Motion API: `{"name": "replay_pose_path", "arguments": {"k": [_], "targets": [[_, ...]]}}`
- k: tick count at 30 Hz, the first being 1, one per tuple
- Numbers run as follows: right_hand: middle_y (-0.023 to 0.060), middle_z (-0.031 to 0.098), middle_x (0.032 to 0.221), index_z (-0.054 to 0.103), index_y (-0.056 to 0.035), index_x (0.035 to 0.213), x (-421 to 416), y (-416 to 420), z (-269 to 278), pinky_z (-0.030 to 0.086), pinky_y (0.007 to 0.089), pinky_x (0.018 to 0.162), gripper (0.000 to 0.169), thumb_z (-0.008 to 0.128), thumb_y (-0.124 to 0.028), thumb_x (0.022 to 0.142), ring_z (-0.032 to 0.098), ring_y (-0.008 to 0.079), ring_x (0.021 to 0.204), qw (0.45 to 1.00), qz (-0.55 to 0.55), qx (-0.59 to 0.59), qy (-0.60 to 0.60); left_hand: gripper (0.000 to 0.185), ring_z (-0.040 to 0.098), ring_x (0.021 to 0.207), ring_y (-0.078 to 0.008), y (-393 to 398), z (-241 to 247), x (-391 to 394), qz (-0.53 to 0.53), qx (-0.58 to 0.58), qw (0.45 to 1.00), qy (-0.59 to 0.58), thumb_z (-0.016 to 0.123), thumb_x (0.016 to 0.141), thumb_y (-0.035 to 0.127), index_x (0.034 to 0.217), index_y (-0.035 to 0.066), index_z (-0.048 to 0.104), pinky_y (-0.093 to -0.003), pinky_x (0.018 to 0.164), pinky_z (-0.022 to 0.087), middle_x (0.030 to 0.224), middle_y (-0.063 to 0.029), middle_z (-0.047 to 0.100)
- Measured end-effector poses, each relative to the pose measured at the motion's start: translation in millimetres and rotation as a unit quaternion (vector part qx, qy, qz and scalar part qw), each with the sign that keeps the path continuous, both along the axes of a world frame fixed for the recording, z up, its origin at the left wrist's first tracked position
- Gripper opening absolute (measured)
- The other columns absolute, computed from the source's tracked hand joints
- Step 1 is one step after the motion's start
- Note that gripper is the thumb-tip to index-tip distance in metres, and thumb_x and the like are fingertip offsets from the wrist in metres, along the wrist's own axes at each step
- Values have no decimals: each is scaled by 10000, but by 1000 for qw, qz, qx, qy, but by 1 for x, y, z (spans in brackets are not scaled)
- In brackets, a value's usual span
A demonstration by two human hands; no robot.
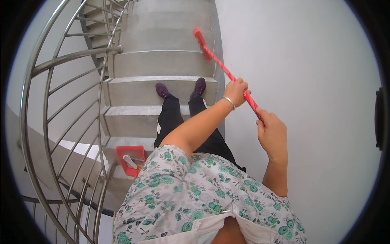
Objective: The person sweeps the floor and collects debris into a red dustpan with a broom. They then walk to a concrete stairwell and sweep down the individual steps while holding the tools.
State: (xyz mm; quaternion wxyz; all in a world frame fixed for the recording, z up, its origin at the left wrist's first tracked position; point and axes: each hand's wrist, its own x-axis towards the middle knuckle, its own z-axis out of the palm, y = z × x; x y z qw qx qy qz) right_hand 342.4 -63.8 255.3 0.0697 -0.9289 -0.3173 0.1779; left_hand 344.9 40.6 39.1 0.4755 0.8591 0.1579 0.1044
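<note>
Both my hands grip the red handle of a broom (226,70), which slants up and to the left in the head view. My left hand (236,92), with a silver bangle at its wrist, is closed round the middle of the handle. Lower down, my right hand (272,132) holds the handle near its end. The broom's red bristle head (202,44) is over the right side of a concrete step, near the wall, and looks slightly blurred. A red dustpan (130,148) with white litter in it lies on a step at the lower left.
Concrete stairs (161,64) run up the view, and my two dark purple shoes stand on one step. A metal railing (54,62) curves along the left side. A white wall (292,61) rises close on the right. Another flight of stairs (97,30) shows beyond the railing.
</note>
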Motion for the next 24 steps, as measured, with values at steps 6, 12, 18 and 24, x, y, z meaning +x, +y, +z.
{"name": "replay_pose_path", "arguments": {"k": [6, 12, 18, 24], "targets": [[115, 556, 697, 560, -89, 1004, -35, 9, -27, 449, 386, 536, 252, 579, -108, 753, 566, 295, 606, 998, 28, -49, 0, 211, 548, 691, -325, -6, -32, -48, -27, -44, 998, 37, 651, 719, 230, 654, 75, 524, -418, 625, 445, 750, -109, 522], [137, 563, 736, 502, -73, 1073, -26, 24, -58, 461, 398, 546, 313, 567, -125, 772, 574, 322, 624, 999, 10, 27, -26, 209, 548, 681, -319, 41, -40, -9, 10, 37, 999, -21, 658, 711, 235, 666, 83, 521, -400, 627, 450, 727, -81, 525], [177, 586, 872, 445, -43, 1170, -107, 30, -78, 453, 416, 677, 389, 527, -117, 797, 577, 349, 786, 990, -62, 86, 96, 149, 569, 693, -291, 81, -37, -76, -91, 208, 974, -5, 651, 685, 242, 693, 117, 571, -397, 631, 452, 778, -59, 545], [110, 586, 805, 472, -22, 1180, -78, -1, -143, 442, 321, 619, 399, 529, -159, 810, 577, 227, 700, 919, -118, 142, 347, 133, 595, 835, -288, 78, -44, -94, -226, 249, 901, 274, 637, 699, 233, 778, 127, 630, -401, 724, 453, 926, -72, 580]]}}
